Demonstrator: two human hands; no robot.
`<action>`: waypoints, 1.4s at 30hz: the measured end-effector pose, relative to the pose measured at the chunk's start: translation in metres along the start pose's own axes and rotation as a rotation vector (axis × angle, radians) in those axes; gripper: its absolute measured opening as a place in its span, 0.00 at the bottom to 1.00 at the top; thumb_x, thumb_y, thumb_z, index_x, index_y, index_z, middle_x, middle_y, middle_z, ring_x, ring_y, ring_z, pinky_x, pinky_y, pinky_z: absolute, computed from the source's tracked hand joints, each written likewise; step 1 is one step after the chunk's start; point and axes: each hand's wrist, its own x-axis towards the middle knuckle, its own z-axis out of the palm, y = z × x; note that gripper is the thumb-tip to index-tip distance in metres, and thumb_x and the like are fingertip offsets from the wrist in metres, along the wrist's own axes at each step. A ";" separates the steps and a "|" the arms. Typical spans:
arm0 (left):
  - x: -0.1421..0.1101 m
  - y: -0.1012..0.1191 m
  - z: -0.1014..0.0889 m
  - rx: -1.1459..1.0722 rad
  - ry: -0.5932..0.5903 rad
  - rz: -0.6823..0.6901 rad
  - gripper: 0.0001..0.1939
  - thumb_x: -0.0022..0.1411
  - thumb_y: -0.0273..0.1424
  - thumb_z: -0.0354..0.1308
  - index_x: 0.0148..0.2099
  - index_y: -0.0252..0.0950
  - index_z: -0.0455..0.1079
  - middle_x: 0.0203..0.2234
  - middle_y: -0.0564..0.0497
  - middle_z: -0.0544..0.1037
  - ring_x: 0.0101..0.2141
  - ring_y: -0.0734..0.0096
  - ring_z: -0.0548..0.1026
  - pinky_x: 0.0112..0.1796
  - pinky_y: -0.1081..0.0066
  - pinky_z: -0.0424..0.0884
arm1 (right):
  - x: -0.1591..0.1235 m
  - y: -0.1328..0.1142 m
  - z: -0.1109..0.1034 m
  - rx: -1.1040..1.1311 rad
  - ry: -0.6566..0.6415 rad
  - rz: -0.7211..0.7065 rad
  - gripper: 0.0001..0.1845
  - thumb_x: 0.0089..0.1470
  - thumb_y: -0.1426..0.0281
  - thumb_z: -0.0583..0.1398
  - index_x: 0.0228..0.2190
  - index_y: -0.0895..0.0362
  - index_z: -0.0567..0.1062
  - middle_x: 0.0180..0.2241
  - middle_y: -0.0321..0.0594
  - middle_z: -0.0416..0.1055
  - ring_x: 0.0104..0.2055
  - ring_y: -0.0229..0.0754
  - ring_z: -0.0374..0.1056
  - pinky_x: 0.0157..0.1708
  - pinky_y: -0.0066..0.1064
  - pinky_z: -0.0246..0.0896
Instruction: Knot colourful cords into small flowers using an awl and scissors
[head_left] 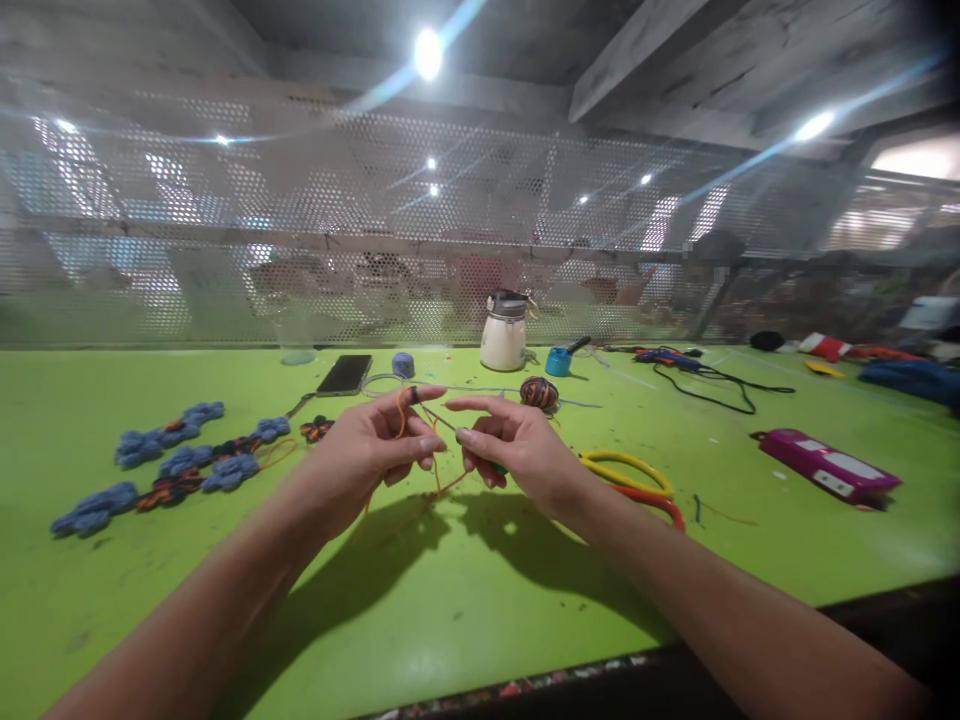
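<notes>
Above green table point(465, 610), left hand point(367, 455) and right hand point(517, 450) pinching orange yarn point(439, 470), no legible writing

Both hands raised together — left hand point(375, 445) and right hand point(517, 450) pinching, fingertips near.

Two bare forearms enter from the near edge of the green table point(465, 600), one from each lower corner. No sleeves show on either; both arms are uncovered up to where they leave view. The left hand point(375, 455) and right hand point(517, 450) wear no gloves, watch or bracelet. A dark ring sits on one left-hand finger, over the table's middle.
</notes>
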 end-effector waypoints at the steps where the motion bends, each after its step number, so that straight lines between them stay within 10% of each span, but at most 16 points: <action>1: 0.000 0.000 0.000 -0.004 0.006 -0.001 0.32 0.44 0.28 0.68 0.54 0.36 0.67 0.23 0.55 0.71 0.22 0.77 0.67 0.22 0.75 0.59 | -0.001 -0.001 0.000 -0.008 -0.024 -0.007 0.20 0.50 0.69 0.60 0.47 0.59 0.71 0.18 0.29 0.65 0.15 0.29 0.56 0.15 0.23 0.50; 14: 0.001 0.001 -0.003 -0.186 0.064 -0.060 0.16 0.49 0.27 0.57 0.43 0.29 0.73 0.23 0.46 0.77 0.22 0.73 0.71 0.16 0.77 0.53 | -0.001 -0.001 0.000 -0.039 -0.017 0.000 0.18 0.50 0.70 0.59 0.45 0.61 0.76 0.16 0.29 0.61 0.15 0.27 0.51 0.16 0.23 0.46; 42: 0.005 -0.005 -0.005 0.113 0.087 0.005 0.22 0.43 0.30 0.68 0.43 0.33 0.75 0.23 0.50 0.75 0.20 0.76 0.65 0.20 0.75 0.54 | -0.001 0.004 0.000 -0.144 -0.058 -0.019 0.17 0.51 0.71 0.59 0.44 0.58 0.77 0.16 0.29 0.60 0.15 0.28 0.51 0.16 0.23 0.45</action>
